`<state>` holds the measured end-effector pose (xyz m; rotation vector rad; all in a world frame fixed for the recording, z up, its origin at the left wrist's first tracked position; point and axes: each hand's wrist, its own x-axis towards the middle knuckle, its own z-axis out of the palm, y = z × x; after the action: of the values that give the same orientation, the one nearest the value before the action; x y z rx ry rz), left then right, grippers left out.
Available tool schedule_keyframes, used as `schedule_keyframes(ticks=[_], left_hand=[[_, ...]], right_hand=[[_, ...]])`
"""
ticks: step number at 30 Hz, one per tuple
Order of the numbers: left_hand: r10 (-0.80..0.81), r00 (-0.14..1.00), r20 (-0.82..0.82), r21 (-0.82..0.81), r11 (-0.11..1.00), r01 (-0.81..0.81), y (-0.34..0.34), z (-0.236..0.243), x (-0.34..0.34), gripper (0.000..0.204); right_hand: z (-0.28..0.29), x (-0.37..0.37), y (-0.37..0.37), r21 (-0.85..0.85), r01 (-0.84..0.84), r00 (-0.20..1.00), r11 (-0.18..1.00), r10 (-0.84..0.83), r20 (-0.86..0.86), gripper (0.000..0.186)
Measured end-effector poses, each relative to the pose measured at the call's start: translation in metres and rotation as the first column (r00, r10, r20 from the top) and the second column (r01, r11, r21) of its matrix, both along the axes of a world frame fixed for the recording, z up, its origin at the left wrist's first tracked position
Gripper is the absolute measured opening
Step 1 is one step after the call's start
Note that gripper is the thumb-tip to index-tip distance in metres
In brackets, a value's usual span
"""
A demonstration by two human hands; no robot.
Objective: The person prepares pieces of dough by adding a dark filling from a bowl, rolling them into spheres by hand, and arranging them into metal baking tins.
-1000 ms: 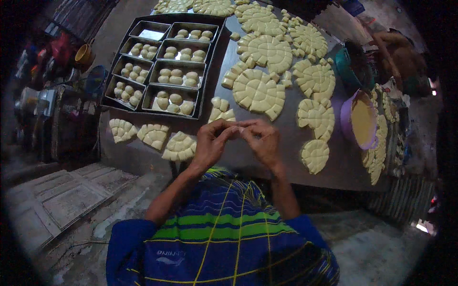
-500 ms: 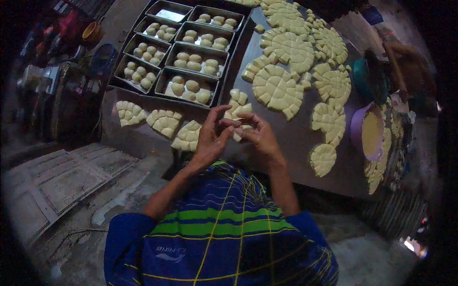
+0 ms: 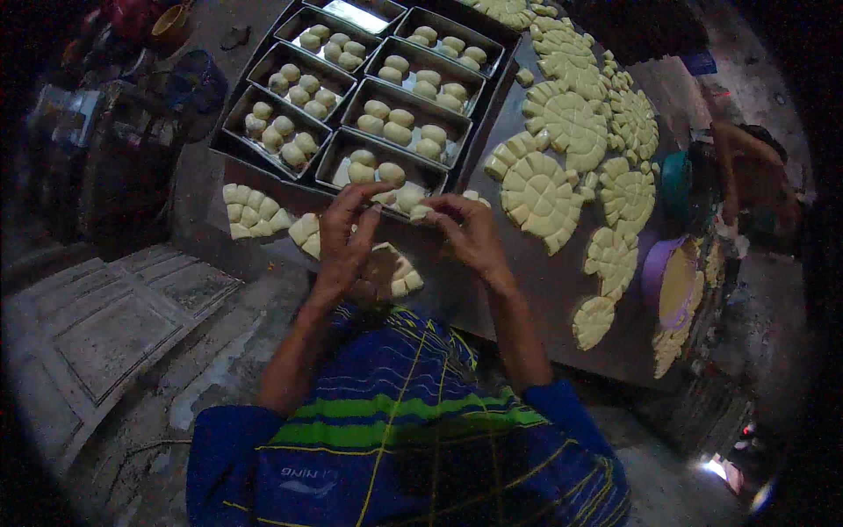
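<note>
My right hand [image 3: 474, 241] pinches a pale dough ball [image 3: 420, 212] at the near edge of the closest metal tin [image 3: 327, 178]. Over the same tin's near edge, my left hand [image 3: 344, 241] has its index finger stretched out and its thumb apart, close to another dough ball whose contact with the finger is unclear. Farther back in that tin, more rounded dough balls [image 3: 376, 169] sit together. Scored slabs of dough [image 3: 255, 211] lie on the table around my left hand, partly hidden behind it. A small dough piece shows just beyond my right hand.
Several rectangular tins with dough balls [image 3: 399, 130] stand in rows on a dark tray. To the right, large cut dough rounds [image 3: 540, 198] cover the dark table [image 3: 492, 299]. A purple tub [image 3: 654, 272] stands at the right edge, with a teal container [image 3: 676, 184] behind it.
Both hands have moved forward from above the table to the nearest tin, spreading farther apart. The dough ball is now at the tin's edge. The view has shifted, so the tins appear farther right.
</note>
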<state>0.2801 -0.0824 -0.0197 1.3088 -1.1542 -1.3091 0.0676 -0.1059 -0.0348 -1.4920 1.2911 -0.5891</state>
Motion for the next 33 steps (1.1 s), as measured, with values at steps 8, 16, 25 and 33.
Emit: schedule_keyframes(ticks=[8,16,25,33], left_hand=[[-0.247,0.417,0.875,-0.108,0.739,0.665,-0.03,-0.06,-0.002,0.036],[-0.27,0.449,0.852,-0.127,0.725,0.677,-0.034,-0.072,-0.005,0.049],[-0.312,0.389,0.867,-0.072,0.694,0.717,-0.031,-0.069,-0.001,0.052],[-0.318,0.389,0.865,-0.053,0.712,0.7,-0.029,-0.067,0.002,0.05]], right_hand=[[-0.018,0.023,-0.024,-0.453,-0.045,0.919,0.89,-0.141,-0.368,0.027],[-0.023,0.04,-0.028,-0.462,-0.16,0.793,0.872,-0.165,-0.587,0.038],[-0.03,0.052,-0.029,-0.376,-0.267,0.649,0.887,-0.123,-0.751,0.03],[-0.043,0.047,-0.026,-0.39,-0.386,0.632,0.836,-0.068,-0.772,0.023]])
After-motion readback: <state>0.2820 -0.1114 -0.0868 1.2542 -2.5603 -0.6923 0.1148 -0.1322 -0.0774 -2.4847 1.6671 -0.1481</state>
